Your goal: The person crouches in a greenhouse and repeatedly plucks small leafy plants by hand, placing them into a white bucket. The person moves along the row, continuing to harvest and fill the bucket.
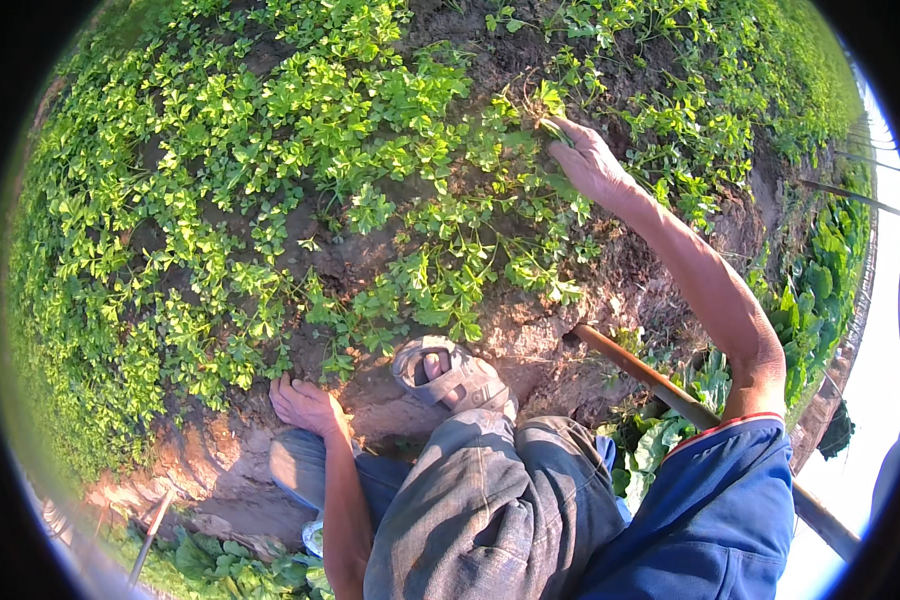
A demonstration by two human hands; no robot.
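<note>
My right hand (589, 161) reaches over the bed and grips a small bunch of green stems (556, 133) between thumb and fingers. Thin, pale, root-like strands (529, 101) stick out beyond the fingertips among the leaves. Below my left knee, my left hand (307, 405) rests palm down at the bare soil edge (217, 442) of the bed. Its fingertips touch the ground beside the leaves, and what lies under the palm is hidden. Leafy green plants (375, 97) with lobed leaves, like celery or parsley, spread before me.
My sandalled foot (461, 379) stands at the bed's edge. A rusty pole (645, 379) slants from the soil under my right arm. Another stake (150, 536) leans at lower left. Broad-leaved plants (814, 292) grow to the right, and more greens (210, 559) at lower left.
</note>
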